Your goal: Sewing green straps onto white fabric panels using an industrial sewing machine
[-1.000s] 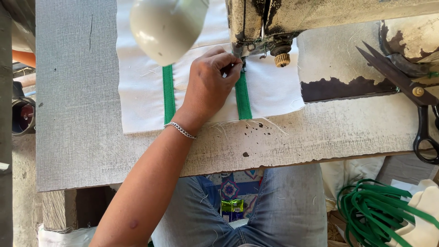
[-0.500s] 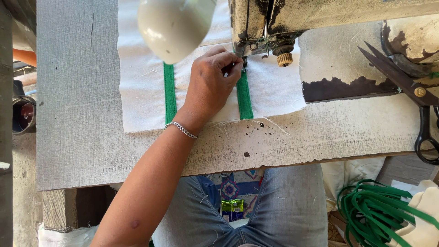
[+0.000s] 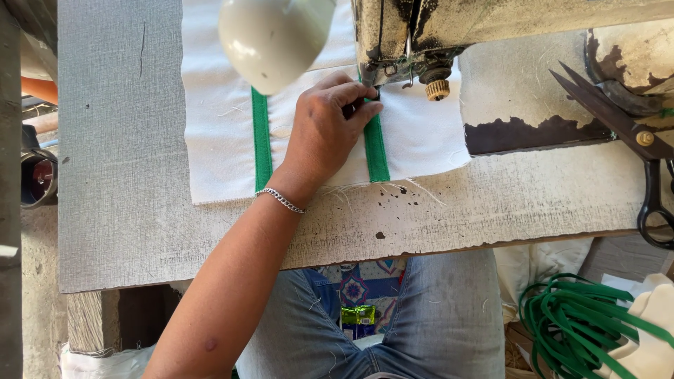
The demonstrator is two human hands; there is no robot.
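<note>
My left hand (image 3: 324, 133) lies on a white fabric piece (image 3: 217, 140) spread on the sewing table, a silver bracelet on the wrist. Its bent fingertips pinch the cloth at the right green tape strip (image 3: 377, 158), right by the presser foot (image 3: 382, 74) of the old sewing machine (image 3: 491, 21). A second green strip (image 3: 261, 147) runs parallel to the left of the hand. My right hand is out of sight.
A cream lamp shade (image 3: 274, 38) hangs over the fabric's top. Large black scissors (image 3: 632, 133) lie at the right on the worn wooden table (image 3: 491, 217). A bundle of green tape (image 3: 583, 323) sits low right beside my jeans-clad lap.
My left hand stays at the presser foot with its fingertips barely shifting; the view has drifted slightly.
</note>
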